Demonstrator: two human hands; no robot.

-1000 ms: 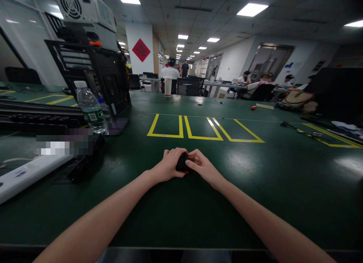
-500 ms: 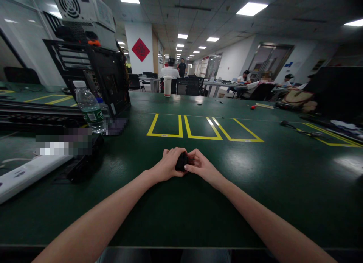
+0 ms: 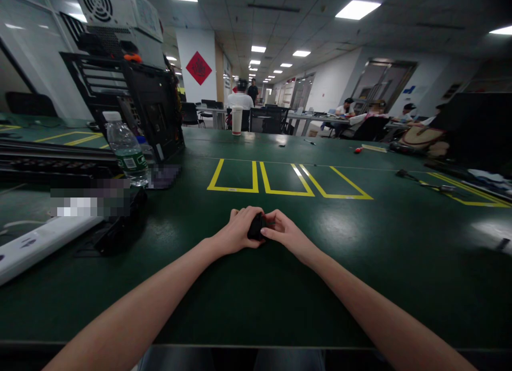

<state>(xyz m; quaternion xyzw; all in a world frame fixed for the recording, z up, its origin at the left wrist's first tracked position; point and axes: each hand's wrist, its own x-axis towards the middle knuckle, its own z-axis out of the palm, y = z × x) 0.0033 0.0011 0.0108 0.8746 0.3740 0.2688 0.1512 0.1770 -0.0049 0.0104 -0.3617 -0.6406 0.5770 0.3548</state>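
A small black object (image 3: 255, 228) rests at the middle of the green table (image 3: 272, 301), mostly covered by my fingers, so its kind does not show. Over its left side my left hand (image 3: 239, 232) is wrapped, thumb toward me and fingers across the top. From the right, my right hand (image 3: 283, 230) pinches the object's near right edge between thumb and fingers. Just beyond both hands, yellow tape outlines (image 3: 286, 192) mark the tabletop.
To the left stand a water bottle (image 3: 127, 152), a black computer case (image 3: 150, 109) and a white power strip (image 3: 48, 240). A paper cup (image 3: 237, 121) is at the far edge. On the right lies a black cable (image 3: 428, 184). Several people sit in the background.
Both hands keep nearly the same place around the black object. My right thumb has shifted very slightly to the right. The view has tilted a little.
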